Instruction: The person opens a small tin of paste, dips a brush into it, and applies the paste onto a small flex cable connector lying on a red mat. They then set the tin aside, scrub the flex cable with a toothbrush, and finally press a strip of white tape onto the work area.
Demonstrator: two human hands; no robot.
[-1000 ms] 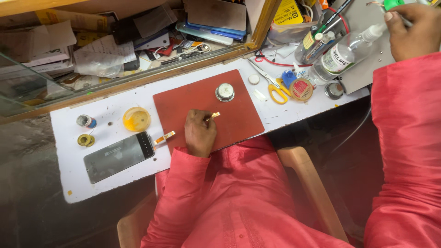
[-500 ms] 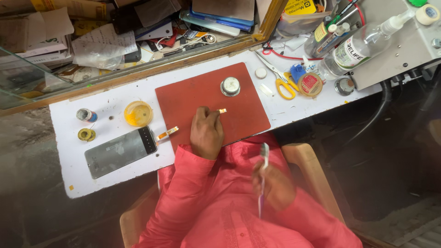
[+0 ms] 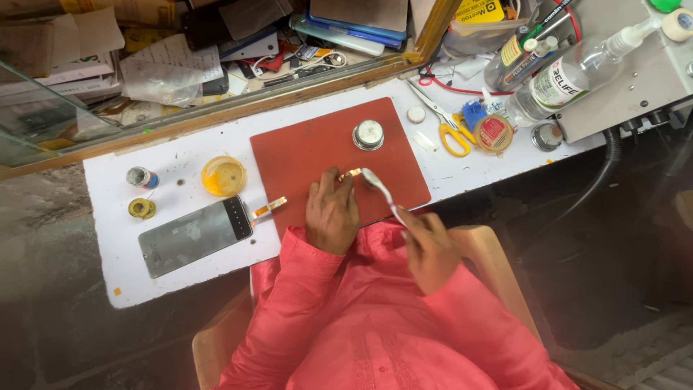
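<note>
My left hand point(image 3: 332, 213) rests on a red mat point(image 3: 303, 148), its fingers pressing down a small orange-tipped flex strip point(image 3: 350, 173). My right hand point(image 3: 429, 249) sits at the mat's near edge and grips a slender pale tool point(image 3: 382, 193). The tool's tip lies right beside the strip, just off my left fingertips. A grey phone screen panel point(image 3: 195, 235) lies face up to the left on the white bench top point(image 3: 180, 285). Its orange ribbon point(image 3: 267, 209) reaches the mat's edge.
A round metal dish point(image 3: 368, 135) stands on the mat's far side. A yellow dish point(image 3: 223, 175) and two small spools point(image 3: 142, 192) lie at left. Yellow-handled scissors point(image 3: 451, 130), a tape roll point(image 3: 493, 133), a clear bottle point(image 3: 570, 72) and a grey box point(image 3: 635, 72) stand at right.
My right hand left the grey box at the far right, dropped towards my lap with the tool, and now holds its tip by my left fingertips. My left hand stayed on the mat.
</note>
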